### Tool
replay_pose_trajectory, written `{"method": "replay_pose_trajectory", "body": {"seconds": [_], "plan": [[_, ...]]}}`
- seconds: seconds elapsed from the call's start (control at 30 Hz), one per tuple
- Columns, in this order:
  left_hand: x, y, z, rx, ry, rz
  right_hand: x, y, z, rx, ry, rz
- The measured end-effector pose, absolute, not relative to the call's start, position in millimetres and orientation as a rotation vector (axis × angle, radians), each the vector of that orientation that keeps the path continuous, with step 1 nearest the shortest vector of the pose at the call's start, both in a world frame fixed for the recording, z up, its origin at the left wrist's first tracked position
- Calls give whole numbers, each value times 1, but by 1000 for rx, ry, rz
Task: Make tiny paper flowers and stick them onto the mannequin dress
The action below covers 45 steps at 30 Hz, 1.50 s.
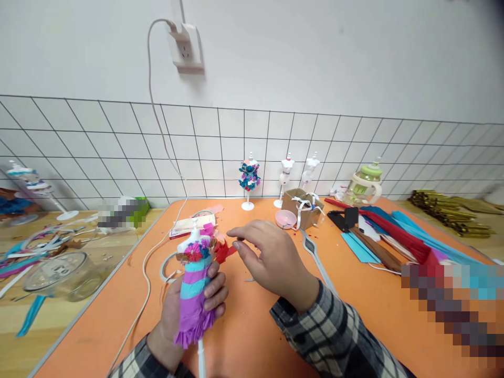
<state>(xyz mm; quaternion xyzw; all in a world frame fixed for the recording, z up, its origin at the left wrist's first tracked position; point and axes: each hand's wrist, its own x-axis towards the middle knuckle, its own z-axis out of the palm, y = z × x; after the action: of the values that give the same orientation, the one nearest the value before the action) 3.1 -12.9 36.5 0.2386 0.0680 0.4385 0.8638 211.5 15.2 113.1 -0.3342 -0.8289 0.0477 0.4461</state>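
A small white dress-form mannequin [192, 281] is in my left hand [214, 291], whose fingers wrap round its middle. Purple and light-blue bands of paper cover the form, with a fringed purple hem and small crumpled flowers at the chest. Scraps of red paper [223, 252] and pink paper stick out at its right side. My right hand [271, 254] hovers just right of these scraps, thumb and forefinger stretched toward them with a small gap between. I see nothing held there. The right hand's other fingers are partly hidden.
Behind stand a flower-covered mannequin [249, 176] and two white ones. A pink bowl [285, 219], a cardboard box [293, 202], scissors-like grey tool [311, 245] and coloured paper strips [417, 241] lie rightward. A white cable [146, 283] crosses the left; a clear jar [84, 278] lies beyond.
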Motion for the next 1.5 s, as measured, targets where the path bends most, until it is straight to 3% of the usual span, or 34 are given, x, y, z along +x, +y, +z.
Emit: {"method": "replay_pose_trajectory", "body": {"seconds": [0.73,0.9,1.0,1.2,1.3,1.5], "plan": [[10,-16,25,536,477,1057,193,-2,107,-653,-2050,-37],[8,-13,32,569,387,1056,197,-5,117,-600,-1943,270],[4,-11,36,539,262,977,212,5,121,-798,-1913,331],[-1,-6,30,454,49,895,235,42,107,-1591,-2201,218],[-1,-5,26,480,-5,846,223,41,103,-1375,-2134,347],[8,-10,16,527,8,737,192,11,105,-844,-1849,933]]}}
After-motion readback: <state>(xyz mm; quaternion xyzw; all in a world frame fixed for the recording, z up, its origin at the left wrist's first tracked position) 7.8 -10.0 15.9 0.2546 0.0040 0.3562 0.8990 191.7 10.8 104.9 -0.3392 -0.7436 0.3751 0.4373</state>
